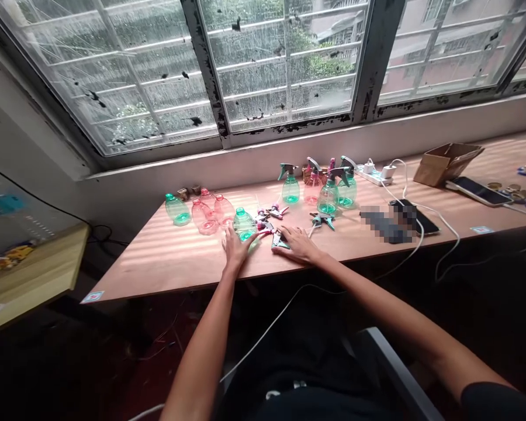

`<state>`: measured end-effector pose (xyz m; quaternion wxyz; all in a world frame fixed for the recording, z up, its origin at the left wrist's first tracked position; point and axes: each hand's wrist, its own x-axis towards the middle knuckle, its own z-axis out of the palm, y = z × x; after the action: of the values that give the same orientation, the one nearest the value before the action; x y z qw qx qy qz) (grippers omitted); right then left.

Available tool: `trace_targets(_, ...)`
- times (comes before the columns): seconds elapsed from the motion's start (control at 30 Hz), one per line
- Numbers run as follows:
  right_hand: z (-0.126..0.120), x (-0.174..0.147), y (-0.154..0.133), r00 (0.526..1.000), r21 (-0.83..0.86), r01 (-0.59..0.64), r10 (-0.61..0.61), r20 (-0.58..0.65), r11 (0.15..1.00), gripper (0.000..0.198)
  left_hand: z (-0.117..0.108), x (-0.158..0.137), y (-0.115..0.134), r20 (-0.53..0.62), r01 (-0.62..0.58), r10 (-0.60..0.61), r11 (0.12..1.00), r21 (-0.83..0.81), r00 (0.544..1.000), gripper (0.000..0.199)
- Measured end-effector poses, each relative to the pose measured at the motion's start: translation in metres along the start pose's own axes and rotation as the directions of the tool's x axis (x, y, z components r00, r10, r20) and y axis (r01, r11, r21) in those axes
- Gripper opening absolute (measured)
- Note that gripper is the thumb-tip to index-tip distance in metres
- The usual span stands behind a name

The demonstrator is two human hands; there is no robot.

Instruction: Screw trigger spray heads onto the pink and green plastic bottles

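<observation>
My left hand (235, 248) is round the lower part of a clear green bottle (244, 221) without a top, its thumb reaching across to the right. My right hand (298, 244) is closed over a trigger spray head (279, 238) lying near the table's front edge; its fingers partly cover it. Between and behind the hands lie pink-and-white spray heads (277, 211). A dark spray head with green parts (322, 220) lies beyond the right hand. To the left stand open pink bottles (204, 217) and another open green bottle (177, 209).
Several bottles with spray heads fitted, among them a green one (291, 190), stand at the back. Farther right are phones (482, 192), white cables, a power strip (374, 173) and a cardboard box (446, 164). A window wall runs behind the table (158, 263).
</observation>
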<state>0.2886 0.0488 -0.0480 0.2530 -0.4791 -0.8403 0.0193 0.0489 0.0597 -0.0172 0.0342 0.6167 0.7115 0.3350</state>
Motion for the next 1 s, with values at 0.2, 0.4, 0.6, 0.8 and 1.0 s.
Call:
trace_targets(0.2,0.001,0.007,-0.001,1.000,0.018,-0.001,0.001,-0.010,1.000,0.074,0.001,-0.002,0.005,-0.034,0.017,-0.013,0.995,0.098,0.999,0.054)
trace_targets(0.4,-0.006,0.004,-0.002,0.991,0.027,0.095,-0.092,-0.098,0.995,0.072,0.004,-0.009,0.016,-0.093,0.023,-0.005,0.980,0.198,0.996,0.052)
trace_targets(0.6,-0.009,-0.002,-0.004,0.957,0.054,0.230,-0.216,-0.193,0.972,0.068,-0.001,-0.024,0.022,-0.138,-0.016,0.055,0.962,0.274,0.989,0.053)
trace_targets(0.8,-0.008,-0.005,-0.007,0.931,0.174,0.212,-0.144,-0.336,0.962,0.062,-0.005,-0.039,0.023,-0.123,-0.057,0.098,0.950,0.306,0.987,0.066)
trace_targets(1.0,-0.015,-0.012,-0.001,0.844,0.425,0.087,0.160,-0.512,0.901,0.043,-0.006,-0.045,0.024,-0.086,-0.114,0.146,0.945,0.307,0.985,0.076)
